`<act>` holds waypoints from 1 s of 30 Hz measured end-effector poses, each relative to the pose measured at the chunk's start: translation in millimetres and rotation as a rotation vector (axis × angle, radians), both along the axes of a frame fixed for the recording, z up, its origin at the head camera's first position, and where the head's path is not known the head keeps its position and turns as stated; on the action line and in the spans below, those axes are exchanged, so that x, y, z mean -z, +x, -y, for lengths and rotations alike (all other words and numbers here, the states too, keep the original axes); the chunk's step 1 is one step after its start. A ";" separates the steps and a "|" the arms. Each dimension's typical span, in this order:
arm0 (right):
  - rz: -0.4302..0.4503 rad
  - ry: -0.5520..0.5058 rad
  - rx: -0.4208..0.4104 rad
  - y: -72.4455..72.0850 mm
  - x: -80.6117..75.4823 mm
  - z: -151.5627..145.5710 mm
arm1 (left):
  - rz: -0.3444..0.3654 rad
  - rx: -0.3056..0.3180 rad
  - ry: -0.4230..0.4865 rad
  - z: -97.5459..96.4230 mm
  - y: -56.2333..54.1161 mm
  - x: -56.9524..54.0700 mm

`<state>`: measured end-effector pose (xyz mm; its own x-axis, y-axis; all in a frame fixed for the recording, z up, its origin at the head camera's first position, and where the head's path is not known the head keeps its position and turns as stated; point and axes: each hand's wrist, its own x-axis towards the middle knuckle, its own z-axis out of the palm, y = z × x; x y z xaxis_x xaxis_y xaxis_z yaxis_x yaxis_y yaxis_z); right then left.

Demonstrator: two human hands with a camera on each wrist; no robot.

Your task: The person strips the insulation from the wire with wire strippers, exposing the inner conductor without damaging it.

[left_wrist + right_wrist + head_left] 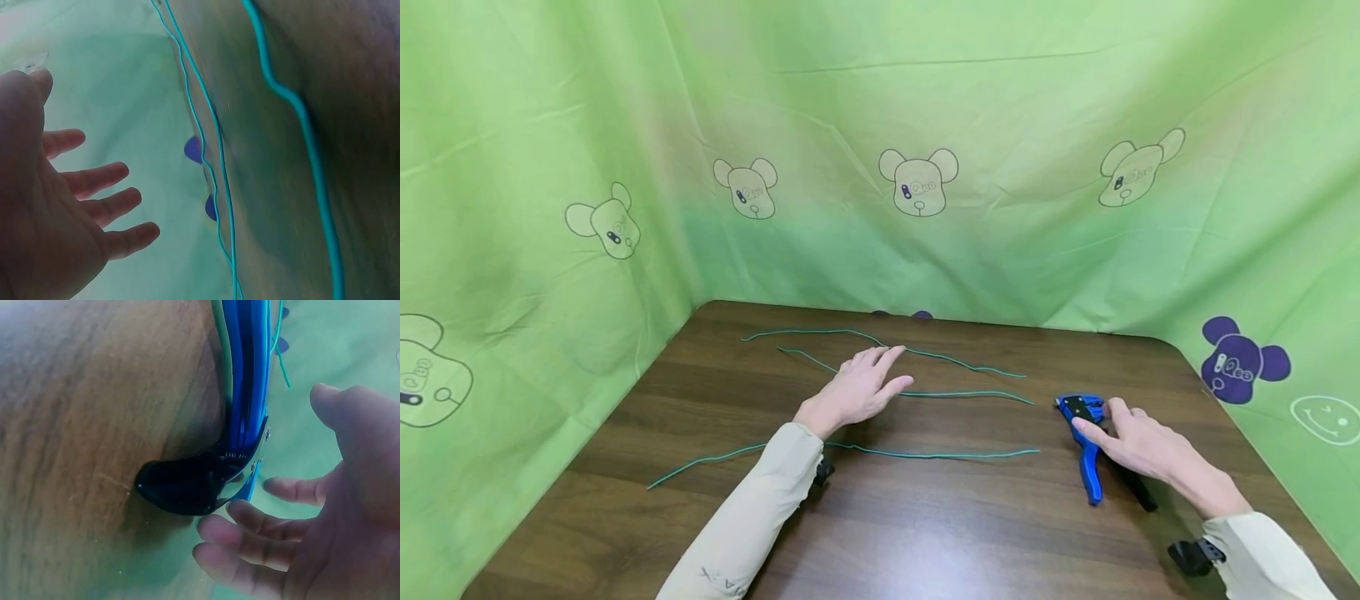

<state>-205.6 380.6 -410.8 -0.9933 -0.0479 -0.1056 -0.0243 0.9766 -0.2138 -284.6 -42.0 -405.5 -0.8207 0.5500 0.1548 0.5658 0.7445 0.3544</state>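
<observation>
Three lengths of thin teal wire lie across the table: a back wire (958, 361), a middle wire (966, 393) and a front wire (925, 456). Over the middle wire, hiding part of it, hovers my left hand (853, 390), its fingers spread and holding nothing. The left wrist view shows that palm (50, 219) apart from the wires (306, 131). On the right lies a wire stripper (1090, 471) with one blue and one black handle. My right hand (1150, 447) is over its right side, fingers loosely bent and not wrapped round it; whether the fingertips touch it I cannot tell.
The brown wooden table (925, 533) fills the lower part of the head view. Green curtain cloth (850, 250) printed with bear faces hangs behind and beside it. A dark wrist strap (1195, 557) sits at my right cuff.
</observation>
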 end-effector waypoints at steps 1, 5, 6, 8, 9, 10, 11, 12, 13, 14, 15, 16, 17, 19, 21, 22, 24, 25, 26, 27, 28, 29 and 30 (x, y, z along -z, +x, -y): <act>0.006 0.004 0.003 0.6 0.1 0.0 | -0.002 0.004 0.002 -0.9 0.7 0.6; 0.031 0.019 0.014 2.6 0.7 0.4 | -0.010 0.014 0.004 -4.7 3.5 3.9; 0.039 0.024 0.016 2.9 0.8 0.5 | -0.008 0.015 0.006 -5.7 4.4 4.8; 0.052 0.031 0.017 3.5 1.3 0.9 | -0.002 0.019 0.010 -7.7 6.5 7.2; 0.054 0.034 0.017 3.7 1.9 1.1 | 0.002 0.022 0.011 -8.7 7.7 8.4; 0.056 0.036 0.018 3.9 2.5 1.3 | 0.002 0.026 0.011 -9.9 8.9 9.8; 0.059 0.038 0.020 3.9 3.0 1.4 | 0.002 0.031 0.010 -11.0 10.2 10.9; 0.060 0.037 0.021 3.8 3.6 1.6 | 0.000 0.038 0.007 -12.2 11.5 11.9; 0.063 0.038 0.024 3.7 4.2 1.9 | -0.003 0.045 0.003 -13.4 13.0 12.7; 0.071 0.039 0.028 3.6 4.5 2.1 | -0.005 0.051 -0.002 -14.5 14.6 13.4; 0.077 0.041 0.033 3.5 4.7 2.4 | -0.008 0.056 -0.007 -15.5 16.1 13.7; 0.087 0.044 0.039 3.4 4.8 2.6 | -0.011 0.062 -0.014 -16.7 17.6 13.8; 0.095 0.048 0.045 3.4 4.8 2.8 | -0.011 0.067 -0.020 -17.9 19.1 13.6; 0.107 0.054 0.055 3.8 4.6 3.4 | -0.005 0.075 -0.024 -20.1 21.7 12.9; 0.105 0.059 0.061 4.2 4.8 3.6 | 0.001 0.080 -0.023 -22.4 23.4 12.3; 0.100 0.061 0.063 4.5 4.7 3.8 | 0.002 0.083 -0.023 -23.9 24.0 12.1; 0.097 0.064 0.065 4.6 4.0 3.9 | 0.001 0.094 -0.018 -26.7 24.9 12.1; 0.098 0.066 0.065 4.5 3.6 4.1 | 0.001 0.098 -0.021 -28.0 25.5 12.4; 0.101 0.066 0.065 4.2 3.2 4.4 | -0.001 0.103 -0.025 -29.2 26.2 12.9; 0.107 0.068 0.067 3.9 2.5 4.9 | -0.001 0.109 -0.030 -30.3 27.0 13.2; 0.113 0.070 0.067 3.1 2.2 5.2 | -0.003 0.116 -0.037 -31.5 28.0 13.7; 0.119 0.071 0.065 2.1 1.9 5.5 | -0.003 0.123 -0.045 -32.2 29.1 14.1; 0.123 0.071 0.059 1.4 2.1 5.8 | -0.002 0.127 -0.053 -33.1 30.1 14.7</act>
